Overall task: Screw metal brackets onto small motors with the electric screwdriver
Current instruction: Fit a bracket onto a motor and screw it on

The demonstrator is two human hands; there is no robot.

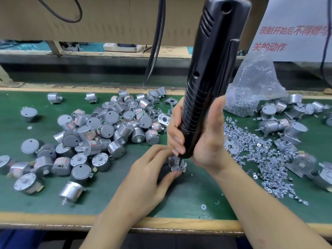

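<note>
Right hand (203,139) is wrapped around the lower body of the electric screwdriver (212,69), with the fingers on its left side and the palm and thumb on its right. The tool stands nearly upright, its top leaning slightly right, and its tip is down on the bracket (177,164).

Left hand (143,180) grips that bracket, thumb on the near edge and fingers curled over the far-left side. The motor under it is mostly hidden, so I can't tell how it's seated. The piece sits on the green mat (188,194), centre, near the front edge.

- Left of centre: big loose pile of motors (107,126), with strays spreading toward the near left.
- Just behind the hands: a couple of loose brackets (164,119).
- Right: spread of screws (260,155) on the mat, and beyond it a clear bag (251,90) with more of them.
- Far right: motors with brackets fitted (280,123).
- Near centre: one washer (203,206) on its own.
- Back: cardboard sheet (107,18), black cable (154,42) hanging down, and a white sign (291,33) with red characters.
</note>
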